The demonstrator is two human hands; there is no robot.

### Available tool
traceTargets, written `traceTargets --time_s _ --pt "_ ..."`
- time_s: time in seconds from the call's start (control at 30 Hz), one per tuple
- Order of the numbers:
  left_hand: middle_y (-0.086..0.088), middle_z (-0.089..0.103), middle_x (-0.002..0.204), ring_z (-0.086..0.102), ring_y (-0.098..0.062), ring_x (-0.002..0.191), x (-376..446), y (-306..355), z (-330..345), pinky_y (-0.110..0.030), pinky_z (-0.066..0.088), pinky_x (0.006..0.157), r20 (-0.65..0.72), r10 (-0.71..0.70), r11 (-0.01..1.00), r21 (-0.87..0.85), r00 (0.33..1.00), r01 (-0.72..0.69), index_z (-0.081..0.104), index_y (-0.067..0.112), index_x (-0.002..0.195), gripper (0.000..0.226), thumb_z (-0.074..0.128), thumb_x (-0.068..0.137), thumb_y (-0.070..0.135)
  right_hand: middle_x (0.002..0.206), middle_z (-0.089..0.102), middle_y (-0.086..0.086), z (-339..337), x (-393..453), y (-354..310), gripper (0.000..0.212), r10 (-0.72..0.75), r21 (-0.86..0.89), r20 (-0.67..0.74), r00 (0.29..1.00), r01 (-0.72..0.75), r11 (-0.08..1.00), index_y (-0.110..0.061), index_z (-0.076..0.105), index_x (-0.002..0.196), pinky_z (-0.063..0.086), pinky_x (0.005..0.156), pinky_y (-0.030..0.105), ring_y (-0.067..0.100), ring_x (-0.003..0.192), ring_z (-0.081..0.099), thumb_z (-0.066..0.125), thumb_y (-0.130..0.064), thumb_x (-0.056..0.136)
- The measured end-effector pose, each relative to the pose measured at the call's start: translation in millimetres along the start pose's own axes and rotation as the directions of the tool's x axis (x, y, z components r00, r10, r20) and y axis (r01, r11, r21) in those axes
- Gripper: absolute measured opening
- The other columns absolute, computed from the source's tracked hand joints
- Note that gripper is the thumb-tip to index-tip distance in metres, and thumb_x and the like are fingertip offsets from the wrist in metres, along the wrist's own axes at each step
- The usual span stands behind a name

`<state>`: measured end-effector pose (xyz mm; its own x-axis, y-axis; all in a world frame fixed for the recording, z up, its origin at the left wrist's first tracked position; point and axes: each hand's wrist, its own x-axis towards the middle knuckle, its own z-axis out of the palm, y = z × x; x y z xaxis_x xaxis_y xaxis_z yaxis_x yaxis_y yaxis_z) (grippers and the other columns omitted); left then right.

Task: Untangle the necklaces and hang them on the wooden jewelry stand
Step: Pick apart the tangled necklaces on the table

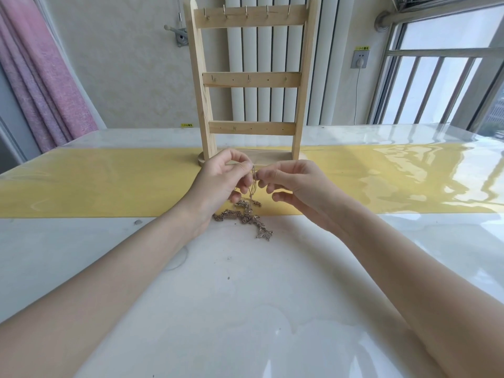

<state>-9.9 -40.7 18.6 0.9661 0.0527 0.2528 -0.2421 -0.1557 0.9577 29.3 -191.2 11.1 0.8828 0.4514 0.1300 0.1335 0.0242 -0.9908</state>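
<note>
Pinching tangled necklaces [249, 214] with both hands, left hand [221, 181] and right hand [294, 186], over the desk [245, 296], wooden stand [249, 80] just behind.

The wooden jewelry stand [249, 77] rises upright on the table [109, 241] just beyond both hands, its three hooked crossbars open to the front, with gaps between them. The tangled necklaces [246, 216] lie on the table beneath the hands, near the stand's base. Left and right of the stand the yellow strip [95, 184] offers open surface.
</note>
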Motion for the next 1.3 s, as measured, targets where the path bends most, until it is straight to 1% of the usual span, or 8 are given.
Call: traceTargets --time_s 0.17,0.27,0.5,0.77,0.9,1.03,1.13,1.3 --pt "0.005 0.054 0.058 0.046 -0.008 0.051 1.2 0.3 -0.6 -0.019 0.034 0.048 0.005 -0.059 0.993 -0.101 0.998 0.059 0.051 0.016 0.08 0.018 0.045 0.092 0.004 0.075 0.062 0.0 -0.3 0.7 0.5 0.011 0.017 0.012 -0.016 1.0 -0.016 1.0 -0.006 0.07 0.084 0.042 0.059 0.019 0.009 0.063 0.049 0.062 -0.008 0.091" --pt "0.006 0.054 0.057 0.047 -0.008 0.052 1.1 0.9 -0.7 -0.018 0.036 0.048 0.012 -0.048 0.997 -0.064 0.999 0.049 0.051 0.016 0.08 0.018 0.046 0.092 0.003 0.08 0.064 0.002 1.2 0.3 2.1 0.01 0.009 -0.023 0.006 1.0 -0.009 1.0 -0.004 0.071 0.09 0.042 0.059 0.019 0.009 0.066 0.049 0.063 -0.01 0.09" --pt "0.006 0.057 0.054 0.049 -0.008 0.049 1.1 -0.5 -1.9 -0.017 0.038 0.048 0.038 -0.05 0.998 0.025 0.998 0.049 0.054 0.012 0.084 0.014 0.049 0.092 0.003 0.067 0.058 0.0 4.3 -1.8 0.5 0.018 -0.023 -0.133 -0.037 0.999 0.018 0.991 -0.009 0.064 0.07 0.038 0.057 0.02 0.008 0.06 0.048 0.064 -0.006 0.088" --pt "0.005 0.059 0.057 0.049 -0.007 0.052 1.7 1.4 -3.4 -0.016 0.038 0.047 0.023 -0.145 0.988 -0.045 0.989 0.146 0.062 0.013 0.085 0.017 0.049 0.092 0.005 0.072 0.053 0.003 0.0 -0.6 -5.7 0.022 0.105 0.24 -0.035 0.994 -0.094 0.966 -0.012 0.055 0.071 0.04 0.062 0.026 0.014 0.064 0.05 0.049 -0.009 0.092" --pt "0.006 0.057 0.06 0.047 -0.004 0.053 1.8 1.6 -2.2 -0.013 0.038 0.046 0.063 -0.191 0.979 -0.055 0.98 0.195 0.068 0.01 0.087 0.011 0.059 0.089 0.015 0.072 0.057 0.0 -0.1 1.6 -3.1 0.021 0.039 0.217 -0.131 0.991 -0.009 0.976 -0.011 0.061 0.071 0.041 0.06 0.021 0.01 0.062 0.05 0.057 -0.01 0.092" --pt "0.012 0.057 0.056 0.047 -0.002 0.051 3.3 -2.3 -2.9 -0.012 0.038 0.048 -0.034 -0.164 0.986 -0.02 0.986 0.164 0.068 0.015 0.081 0.009 0.062 0.088 0.016 0.073 0.058 0.001 0.0 3.3 0.2 0.018 0.003 0.187 -0.198 0.98 0.034 0.982 -0.007 0.062 0.075 0.042 0.058 0.02 0.009 0.062 0.049 0.059 -0.01 0.092" --pt "0.011 0.055 0.053 0.047 -0.003 0.05 6.1 -2.6 -5.2 -0.013 0.039 0.047 -0.106 -0.166 0.984 -0.08 0.981 0.158 0.065 0.017 0.075 0.015 0.061 0.089 0.015 0.073 0.06 0.0 -0.6 3.1 -1.8 0.016 0.048 0.28 -0.142 0.989 -0.006 0.96 -0.007 0.063 0.08 0.043 0.061 0.021 0.01 0.062 0.052 0.056 -0.011 0.094" --pt "0.012 0.058 0.054 0.049 -0.001 0.052 6.3 -5.2 -5.9 -0.012 0.041 0.048 -0.058 -0.16 0.986 -0.065 0.985 0.156 0.066 0.016 0.079 0.011 0.062 0.089 0.02 0.067 0.062 0.0 -0.9 0.8 -7.7 0.018 0.13 0.461 -0.015 0.991 -0.108 0.881 -0.013 0.056 0.08 0.046 0.061 0.021 0.011 0.061 0.055 0.049 -0.013 0.096"
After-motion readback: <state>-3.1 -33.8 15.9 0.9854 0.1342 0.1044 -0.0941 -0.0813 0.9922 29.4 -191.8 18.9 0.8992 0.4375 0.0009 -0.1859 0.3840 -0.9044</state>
